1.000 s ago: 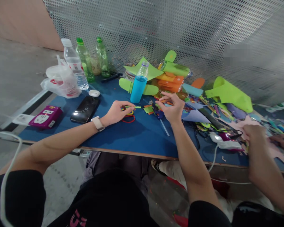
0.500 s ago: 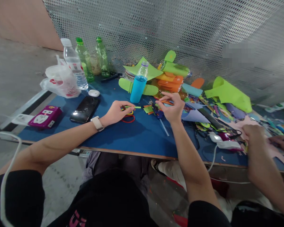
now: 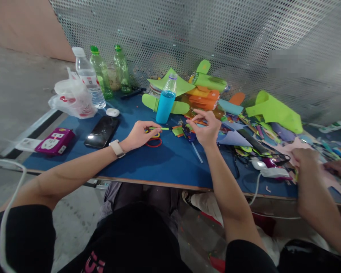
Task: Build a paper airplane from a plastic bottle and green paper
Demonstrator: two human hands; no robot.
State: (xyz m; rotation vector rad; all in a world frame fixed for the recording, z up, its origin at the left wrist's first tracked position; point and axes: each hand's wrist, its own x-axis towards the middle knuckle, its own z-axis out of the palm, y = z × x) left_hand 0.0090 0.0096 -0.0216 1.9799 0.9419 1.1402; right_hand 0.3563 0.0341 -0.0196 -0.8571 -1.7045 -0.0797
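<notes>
My left hand [image 3: 144, 133] is closed in a pinch on a thin green strip [image 3: 161, 129], which points right over the blue tabletop. Scissors [image 3: 154, 142] with red and yellow handles lie just under that hand, partly hidden by it. My right hand [image 3: 206, 128] is raised over a pile of small colored paper scraps [image 3: 178, 131], thumb and forefinger pressed together; whatever is between them is too small to make out. Behind and between my hands stands a clear bottle [image 3: 165, 106] with a blue lower part and green paper wing shapes [image 3: 179, 108] on either side.
To the left are a black phone [image 3: 102, 132], a white earbud case [image 3: 113, 112], a purple power socket [image 3: 55, 141], a plastic bag [image 3: 74, 99] and a water bottle [image 3: 91, 81]. At right, another person's hand [image 3: 305, 157] rests on pink paper [image 3: 329, 182] near a cabled socket [image 3: 272, 168].
My hands hold nearly the same poses and places. The view has shifted very slightly; the bottle and scraps stay where they were.
</notes>
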